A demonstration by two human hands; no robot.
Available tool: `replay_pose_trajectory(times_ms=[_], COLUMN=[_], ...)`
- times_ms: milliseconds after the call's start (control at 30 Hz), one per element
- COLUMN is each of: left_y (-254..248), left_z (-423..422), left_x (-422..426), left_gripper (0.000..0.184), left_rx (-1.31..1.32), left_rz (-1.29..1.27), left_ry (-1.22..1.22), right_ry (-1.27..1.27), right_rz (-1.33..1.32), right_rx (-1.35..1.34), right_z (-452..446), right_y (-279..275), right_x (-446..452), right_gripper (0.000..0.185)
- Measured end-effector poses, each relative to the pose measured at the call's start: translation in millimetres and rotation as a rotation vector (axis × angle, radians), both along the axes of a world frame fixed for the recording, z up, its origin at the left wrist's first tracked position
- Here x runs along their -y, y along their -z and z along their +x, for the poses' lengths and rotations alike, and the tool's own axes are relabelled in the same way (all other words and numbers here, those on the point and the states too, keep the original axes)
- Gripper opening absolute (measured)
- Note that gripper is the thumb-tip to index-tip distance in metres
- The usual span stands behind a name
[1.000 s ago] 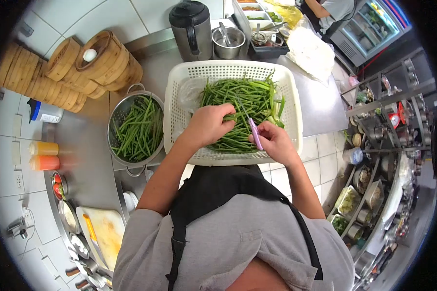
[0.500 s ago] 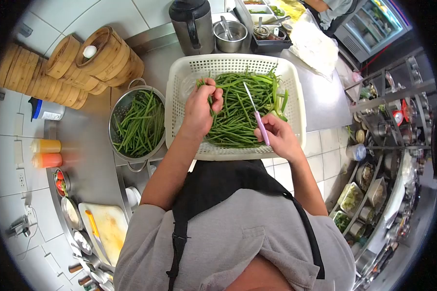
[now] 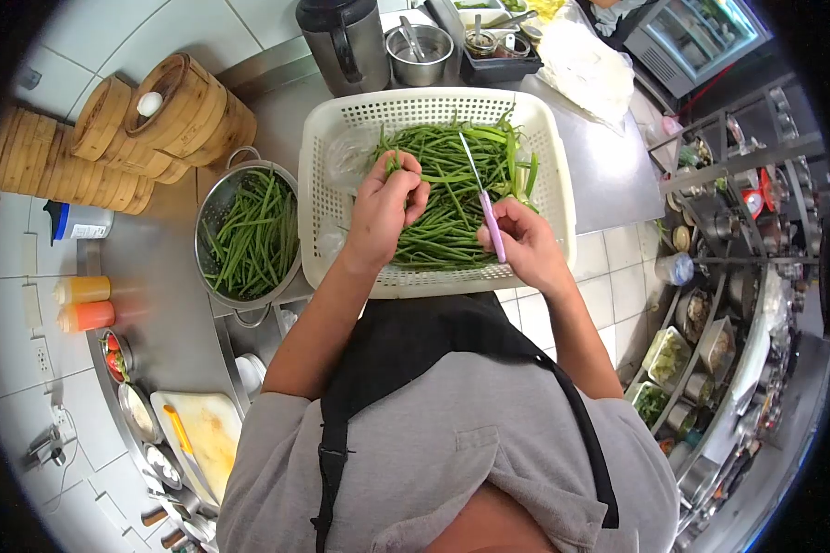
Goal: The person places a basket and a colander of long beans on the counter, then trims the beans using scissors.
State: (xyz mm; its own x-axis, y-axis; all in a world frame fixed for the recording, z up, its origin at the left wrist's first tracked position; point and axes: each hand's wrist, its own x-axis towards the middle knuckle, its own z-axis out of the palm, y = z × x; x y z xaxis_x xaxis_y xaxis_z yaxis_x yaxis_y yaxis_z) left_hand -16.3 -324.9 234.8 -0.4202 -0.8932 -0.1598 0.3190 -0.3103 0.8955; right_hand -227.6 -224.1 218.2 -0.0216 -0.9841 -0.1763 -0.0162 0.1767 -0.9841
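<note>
A white perforated basket (image 3: 560, 212) holds a heap of long green beans (image 3: 447, 235), with clear plastic at its left side. Over the left part of the heap, my left hand (image 3: 385, 210) has its fingers closed on green beans. My right hand (image 3: 524, 241) grips the pink handle of a small knife (image 3: 492, 226) over the right part; its thin blade points up and away from me. Left of the basket, a metal colander (image 3: 210, 286) contains more green beans (image 3: 254, 235). Paler green stalks lie at the basket's right side, beyond my right hand.
Bamboo steamers (image 3: 180, 111) stand at the back left. Behind the basket are a metal jug (image 3: 346, 51) and a metal pot (image 3: 420, 69). A cutting board (image 3: 207, 433) with a yellow-handled knife lies at the lower left. Part of another person (image 3: 609, 17) shows at the top right.
My left hand has lifted from the middle of the heap and moved left, fingers still closed on beans. The knife has come away from that hand. Lately the view has shifted slightly.
</note>
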Motion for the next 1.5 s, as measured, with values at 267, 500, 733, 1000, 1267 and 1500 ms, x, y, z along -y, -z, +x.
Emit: replay_pose_trajectory(times_ms=[267,500,733,1000,1267,1500], left_y=[-14.5,-15.2,35.5,-8.3,-16.3,-18.9], left_z=[11.2,36.0,0.6,6.2,0.0,-2.8], left_x=[11.6,62.0,72.6,51.0,19.3,10.3], left_gripper=[0.025,0.054,0.045,0.031,0.025,0.027], left_rx=[0.175,0.833,1.308,1.082,1.044,1.028], left_rz=[-0.103,-0.371,-0.641,-0.519,-0.724,-0.761], left_ry=[-0.012,0.156,0.242,0.183,0.253,0.289], right_ry=[-0.087,0.043,0.039,0.038,-0.014,-0.015], right_rz=[0.031,0.063,0.088,0.116,0.143,0.118], right_rx=[-0.053,-0.059,-0.019,-0.124,-0.31,-0.148], right_z=[-6.5,-1.6,-2.2,-6.2,-0.2,-4.6], right_y=[6.0,-3.8,-0.5,-2.1,-10.8,2.2], right_x=[1.3,4.7,5.8,1.4,3.3,3.9], right_gripper=[0.013,0.022,0.02,0.027,0.034,0.028])
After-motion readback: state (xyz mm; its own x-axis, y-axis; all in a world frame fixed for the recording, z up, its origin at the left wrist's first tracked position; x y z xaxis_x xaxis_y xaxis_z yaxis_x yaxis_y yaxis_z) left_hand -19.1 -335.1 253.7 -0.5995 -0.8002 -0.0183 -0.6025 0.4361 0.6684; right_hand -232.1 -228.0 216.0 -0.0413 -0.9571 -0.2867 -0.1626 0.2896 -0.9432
